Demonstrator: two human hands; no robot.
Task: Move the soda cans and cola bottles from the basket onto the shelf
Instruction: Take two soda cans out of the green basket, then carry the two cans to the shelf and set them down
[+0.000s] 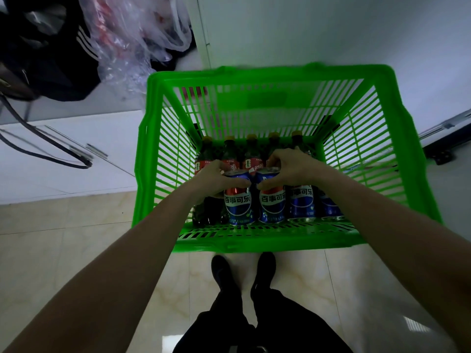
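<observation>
A: Both hands are inside the green slatted plastic basket (397, 159) on the floor. The left hand (216, 178) is closed around the top of one blue aluminium soda can (238, 202), and the right hand (288, 169) is closed around the blue can beside it (272, 201).

B: How should the lift be done well?

A: I think straight up, each can kept vertical, so the two more blue cans (302, 201) on the right and the dark cola bottles with red labels (230, 154) behind are not knocked.

B: What can you not see?

A: The shelf is not in view. The fingers behind the cans are hidden, and the rightmost can is half covered by the right arm. The exact number of bottles is difficult to tell.
</observation>
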